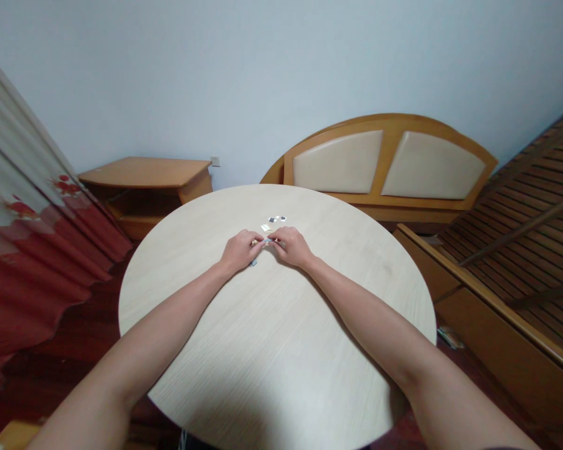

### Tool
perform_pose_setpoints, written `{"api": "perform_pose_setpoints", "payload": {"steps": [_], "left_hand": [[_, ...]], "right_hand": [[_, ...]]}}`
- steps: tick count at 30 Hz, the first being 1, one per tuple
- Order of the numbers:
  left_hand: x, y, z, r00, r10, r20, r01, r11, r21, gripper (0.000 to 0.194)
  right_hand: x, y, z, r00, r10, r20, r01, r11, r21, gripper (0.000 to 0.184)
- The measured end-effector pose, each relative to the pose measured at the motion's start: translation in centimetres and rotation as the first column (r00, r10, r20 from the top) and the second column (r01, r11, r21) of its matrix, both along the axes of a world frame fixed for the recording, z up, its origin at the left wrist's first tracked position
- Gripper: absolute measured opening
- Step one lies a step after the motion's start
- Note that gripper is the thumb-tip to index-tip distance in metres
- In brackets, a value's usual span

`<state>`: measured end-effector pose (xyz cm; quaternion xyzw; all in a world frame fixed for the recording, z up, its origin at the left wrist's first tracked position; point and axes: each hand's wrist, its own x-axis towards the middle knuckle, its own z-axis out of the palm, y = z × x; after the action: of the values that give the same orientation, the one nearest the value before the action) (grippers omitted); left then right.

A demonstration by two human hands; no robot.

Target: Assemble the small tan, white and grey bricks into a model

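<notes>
"What do we find on this pale round wooden table (pixel 178 294)?"

"Our left hand (pixel 238 251) and right hand (pixel 291 245) meet near its far side, fingertips together, pinching a small pale-blue piece (pixel 267 240) between them. It is too small to tell what it is."

"What lies around it?"

"Just ahead of our hands sit several small scraps (pixel 273 219), some white, some dark. A blue corner (pixel 252 263) shows beneath our left hand."
</notes>
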<state>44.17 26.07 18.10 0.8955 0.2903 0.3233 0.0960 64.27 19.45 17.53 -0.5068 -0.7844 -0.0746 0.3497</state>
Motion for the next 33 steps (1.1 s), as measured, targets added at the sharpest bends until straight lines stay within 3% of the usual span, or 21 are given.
{"api": "perform_pose_setpoints", "payload": {"steps": [11, 33], "left_hand": [[0.00, 0.20, -0.14, 0.998, -0.039, 0.058, 0.035, 0.997, 0.065, 0.011], [-0.05, 0.04, 0.05, 0.996, -0.068, 0.057, 0.065, 0.996, 0.057, 0.012]], "right_hand": [[0.15, 0.15, -0.27, 1.000, -0.029, -0.011, 0.029, 0.999, -0.018, 0.021], [0.14, 0.13, -0.13, 0.999, -0.019, -0.039, 0.019, 1.000, -0.003, 0.010]]}}
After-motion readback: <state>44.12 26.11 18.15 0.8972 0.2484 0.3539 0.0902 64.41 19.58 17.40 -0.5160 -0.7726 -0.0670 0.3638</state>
